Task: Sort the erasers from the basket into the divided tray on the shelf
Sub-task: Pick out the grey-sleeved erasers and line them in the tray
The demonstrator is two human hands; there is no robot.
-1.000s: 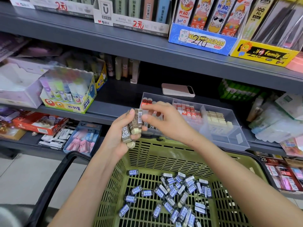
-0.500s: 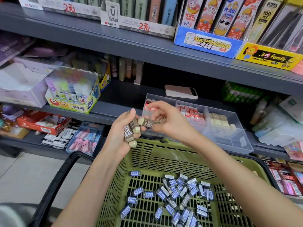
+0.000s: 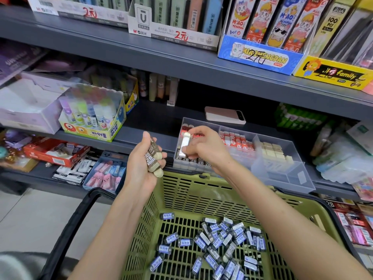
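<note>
A green plastic basket (image 3: pixel 181 190) sits below the shelf with several blue-labelled erasers (image 3: pixel 220 245) on its floor. My left hand (image 3: pixel 145 166) grips a small stack of brown 2B erasers (image 3: pixel 153 158) above the basket's far rim. My right hand (image 3: pixel 203 146) pinches a single eraser (image 3: pixel 185 143), held upright over the left compartment of the clear divided tray (image 3: pixel 282 178). That compartment holds a row of 2B erasers (image 3: pixel 193 159) at its front and red ones behind. The middle compartment has red-wrapped erasers (image 3: pixel 236 139), the right one cream erasers (image 3: pixel 272 151).
A pink phone (image 3: pixel 225 115) lies on the shelf behind the tray. A box of glue sticks (image 3: pixel 92 116) stands at the left. The lower shelf holds a blue box of pink erasers (image 3: pixel 105 172). The basket's black handle (image 3: pixel 66 235) hangs at the left.
My right hand took one eraser from the stack in my left hand and carried it right, over the tray's left compartment. The view drew closer to the shelf.
</note>
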